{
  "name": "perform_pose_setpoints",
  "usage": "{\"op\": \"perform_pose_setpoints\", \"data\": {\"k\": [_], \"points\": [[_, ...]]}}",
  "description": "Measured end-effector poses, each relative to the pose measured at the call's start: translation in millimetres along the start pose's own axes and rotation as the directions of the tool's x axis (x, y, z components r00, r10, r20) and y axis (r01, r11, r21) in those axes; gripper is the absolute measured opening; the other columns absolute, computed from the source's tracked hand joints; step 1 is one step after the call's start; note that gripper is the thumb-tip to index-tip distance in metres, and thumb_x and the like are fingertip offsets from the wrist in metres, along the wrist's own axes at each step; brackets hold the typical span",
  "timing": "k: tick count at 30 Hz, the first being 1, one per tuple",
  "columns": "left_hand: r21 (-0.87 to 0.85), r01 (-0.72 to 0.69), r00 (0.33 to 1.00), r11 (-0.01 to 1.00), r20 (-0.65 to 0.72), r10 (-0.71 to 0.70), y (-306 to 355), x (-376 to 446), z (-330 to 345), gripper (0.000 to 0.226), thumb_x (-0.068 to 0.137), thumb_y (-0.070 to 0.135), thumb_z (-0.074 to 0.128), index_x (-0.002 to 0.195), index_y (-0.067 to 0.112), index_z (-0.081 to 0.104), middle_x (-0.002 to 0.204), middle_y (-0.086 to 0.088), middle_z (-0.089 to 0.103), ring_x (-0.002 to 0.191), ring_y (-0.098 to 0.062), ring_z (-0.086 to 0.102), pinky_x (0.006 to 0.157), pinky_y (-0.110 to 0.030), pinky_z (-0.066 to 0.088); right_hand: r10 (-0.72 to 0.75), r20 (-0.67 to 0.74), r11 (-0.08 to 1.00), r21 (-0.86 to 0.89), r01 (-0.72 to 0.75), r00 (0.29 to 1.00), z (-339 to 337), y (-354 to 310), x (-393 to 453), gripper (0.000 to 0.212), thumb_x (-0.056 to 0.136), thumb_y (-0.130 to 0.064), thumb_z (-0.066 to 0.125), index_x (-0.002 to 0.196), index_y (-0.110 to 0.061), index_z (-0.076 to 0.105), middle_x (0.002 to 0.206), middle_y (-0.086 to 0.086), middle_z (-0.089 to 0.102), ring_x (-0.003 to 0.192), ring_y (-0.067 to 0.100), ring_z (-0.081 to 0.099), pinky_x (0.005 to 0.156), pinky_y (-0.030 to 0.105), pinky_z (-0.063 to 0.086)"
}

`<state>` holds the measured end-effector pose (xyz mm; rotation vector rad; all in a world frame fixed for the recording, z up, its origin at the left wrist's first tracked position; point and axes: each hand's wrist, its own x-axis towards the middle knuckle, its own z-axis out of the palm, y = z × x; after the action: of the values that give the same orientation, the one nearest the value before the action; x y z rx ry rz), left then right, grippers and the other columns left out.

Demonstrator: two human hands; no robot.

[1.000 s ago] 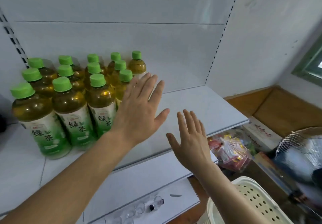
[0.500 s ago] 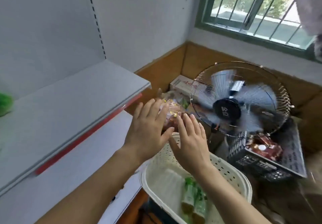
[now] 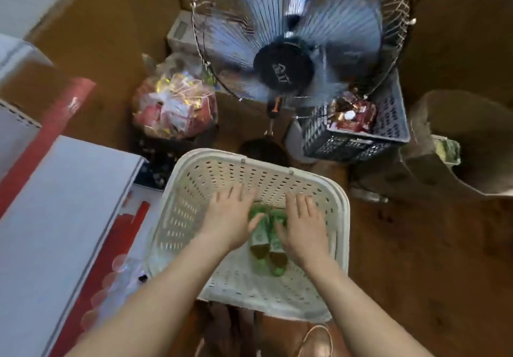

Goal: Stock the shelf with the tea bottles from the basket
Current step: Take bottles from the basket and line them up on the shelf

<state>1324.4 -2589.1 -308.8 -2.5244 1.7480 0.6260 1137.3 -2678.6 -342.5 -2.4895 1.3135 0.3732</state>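
A white perforated basket point(image 3: 340, 217) sits on the floor below me. Two tea bottles lie side by side on its bottom, green caps toward me: the left bottle point(image 3: 259, 241) and the right bottle point(image 3: 277, 251). My left hand point(image 3: 229, 217) reaches into the basket just left of them, fingers spread, thumb touching the left bottle. Just right of the pair is my right hand point(image 3: 304, 224), fingers spread and thumb against the right bottle. Neither hand has closed on a bottle. The white shelf point(image 3: 55, 217) edge runs along the left.
A standing fan point(image 3: 286, 51) spins just beyond the basket. A plastic bag of snacks point(image 3: 175, 106) sits at its left and a dark crate point(image 3: 358, 137) with packets at its right. A brown bin point(image 3: 466, 140) stands far right. Clear cups point(image 3: 122, 267) lie on the lower shelf.
My view swung from the stocked shelf down to the basket. Both hands dropped from shelf height into the basket and now flank the two bottles.
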Motion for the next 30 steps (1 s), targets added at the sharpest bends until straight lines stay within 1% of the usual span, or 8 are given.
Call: {"op": "perform_pose_setpoints", "data": {"k": [6,10,15,18,22,25,27,30], "points": [[-0.022,0.098,0.956,0.995,0.279,-0.088,-9.1,34.9,89.3,0.078,0.104,0.066,0.04,0.166,0.02,0.027,0.164,-0.016,0.044,0.151,-0.039,0.04,0.125,-0.06,0.03,0.157,0.204,0.979,0.098,-0.18,0.966,69.0,13.7,13.4,0.081,0.111,-0.048,0.04,0.172,-0.019,-0.004,0.181,0.015,0.009,0.166,0.04,0.011,0.135,0.055,0.013],[-0.055,0.129,0.911,0.99,0.401,-0.096,-7.7,59.0,141.0,0.081,0.105,0.064,0.042,0.169,0.021,0.018,0.171,-0.014,0.034,0.155,-0.038,0.033,0.126,-0.059,0.027,0.237,0.326,0.949,0.126,-0.29,0.915,115.5,18.0,31.4,0.085,0.111,-0.049,0.039,0.171,-0.021,-0.014,0.183,0.011,-0.002,0.167,0.039,0.008,0.135,0.055,0.014],[-0.131,0.198,0.862,0.971,0.494,-0.109,7.8,83.0,195.9,0.085,0.104,0.061,0.046,0.171,0.022,0.01,0.168,-0.013,0.038,0.15,-0.038,0.042,0.118,-0.056,0.037,0.329,0.395,0.899,0.148,-0.413,0.858,163.7,22.4,42.2,0.09,0.109,-0.045,0.051,0.173,-0.018,-0.006,0.178,0.02,0.019,0.162,0.042,0.024,0.131,0.056,0.024],[-0.22,0.278,0.836,0.935,0.535,-0.122,10.5,88.8,231.0,0.081,0.105,0.056,0.044,0.17,0.024,0.009,0.163,-0.019,0.043,0.134,-0.043,0.057,0.106,-0.055,0.049,0.398,0.494,0.838,0.148,-0.526,0.773,181.0,29.8,49.0,0.087,0.11,-0.05,0.044,0.172,-0.026,-0.011,0.176,0.018,0.027,0.16,0.039,0.029,0.13,0.057,0.024],[-0.2,0.275,0.826,0.94,0.549,-0.124,18.9,87.9,259.1,0.076,0.107,0.057,0.036,0.171,0.039,-0.001,0.169,-0.024,0.029,0.126,-0.045,0.061,0.101,-0.054,0.052,0.421,0.6,0.81,0.09,-0.58,0.681,193.4,35.3,59.7,0.093,0.108,-0.055,0.049,0.17,-0.034,-0.017,0.179,0.014,0.02,0.161,0.04,0.029,0.13,0.062,0.025],[-0.135,0.248,0.862,0.959,0.482,-0.155,19.5,82.0,266.8,0.083,0.102,0.067,0.043,0.17,0.041,0.002,0.155,-0.02,0.044,0.112,-0.038,0.066,0.086,-0.046,0.055,0.433,0.606,0.783,0.114,-0.611,0.667,202.4,34.7,58.6,0.097,0.108,-0.054,0.054,0.169,-0.04,-0.02,0.181,0.013,0.011,0.163,0.043,0.022,0.129,0.064,0.026],[-0.124,0.286,0.874,0.95,0.441,-0.206,16.8,78.9,267.8,0.089,0.096,0.071,0.056,0.165,0.034,0.014,0.136,-0.018,0.055,0.102,-0.035,0.068,0.08,-0.042,0.056,0.447,0.597,0.763,0.135,-0.632,0.667,207.0,33.5,58.5,0.103,0.105,-0.057,0.058,0.168,-0.041,-0.022,0.181,0.013,0.011,0.163,0.043,0.022,0.128,0.063,0.026],[-0.159,0.424,0.838,0.892,0.441,-0.32,11.8,83.8,264.9,0.086,0.093,0.06,0.072,0.15,0.017,0.023,0.129,-0.017,0.056,0.102,-0.037,0.069,0.076,-0.042,0.054,0.455,0.584,0.763,0.134,-0.633,0.673,216.1,32.4,63.6,0.11,0.103,-0.058,0.062,0.168,-0.037,-0.025,0.175,0.019,0.027,0.156,0.041,0.038,0.124,0.057,0.038]]}}
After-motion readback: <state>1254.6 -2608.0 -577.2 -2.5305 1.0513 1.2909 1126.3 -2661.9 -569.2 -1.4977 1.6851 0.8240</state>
